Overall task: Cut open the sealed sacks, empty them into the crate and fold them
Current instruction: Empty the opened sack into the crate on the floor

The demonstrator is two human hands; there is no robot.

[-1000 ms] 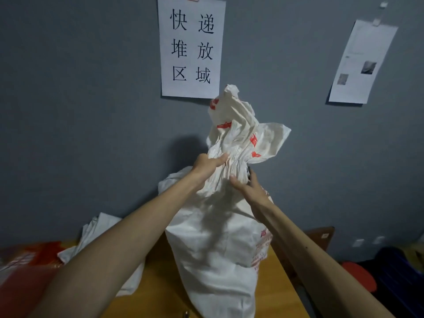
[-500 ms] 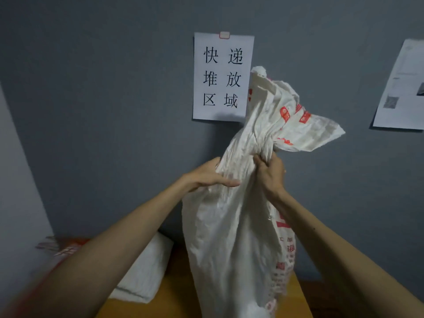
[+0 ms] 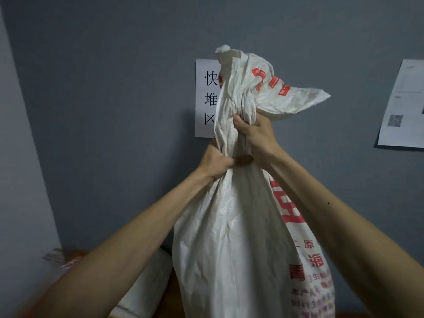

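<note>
A tall white woven sack (image 3: 231, 244) with red print hangs upright in front of me, its bunched neck flaring out above my hands. My left hand (image 3: 216, 160) grips the gathered neck from the left. My right hand (image 3: 257, 138) grips the neck just above it, thumb pressed into the folds. The sack's bottom is below the frame. No crate or cutting tool shows.
A folded white sack (image 3: 146, 288) lies low on the left, beside red-printed material (image 3: 66, 260) at the left edge. A grey wall stands close behind, with a paper sign (image 3: 205, 99) partly hidden by the sack and another sheet (image 3: 403, 104) at right.
Both hands have closed round the sack's neck and raised the sack higher. The view has tilted up and left, so the wooden table top has almost left the frame.
</note>
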